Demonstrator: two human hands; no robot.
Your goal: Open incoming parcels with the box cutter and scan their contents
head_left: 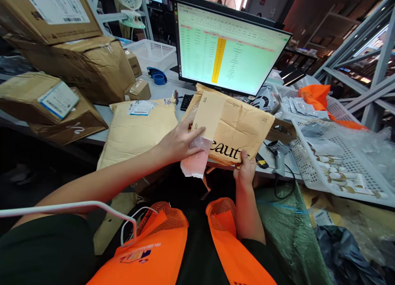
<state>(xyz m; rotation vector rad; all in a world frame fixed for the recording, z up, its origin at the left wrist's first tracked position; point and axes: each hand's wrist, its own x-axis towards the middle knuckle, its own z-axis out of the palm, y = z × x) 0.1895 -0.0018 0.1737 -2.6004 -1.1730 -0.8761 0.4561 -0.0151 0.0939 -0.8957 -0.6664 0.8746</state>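
My left hand [179, 143] is closed on a clear bubble-wrap bag [195, 161] with something pink inside and a pale card [207, 114], which stick out of the mouth of a tan padded envelope [243, 122]. My right hand [245, 172] pinches the envelope's near edge, just below black printed lettering. The envelope rests tilted on the desk edge in front of the monitor [228, 50]. A second tan padded mailer [135, 130] with a white label lies flat to the left of my left hand.
Cardboard boxes [80, 63] are stacked at the left. A handheld barcode scanner [277, 151] lies right of the envelope. White perforated trays [333, 161] with packets fill the right side. A blue tape roll [159, 77] and a keyboard [186, 102] sit near the monitor.
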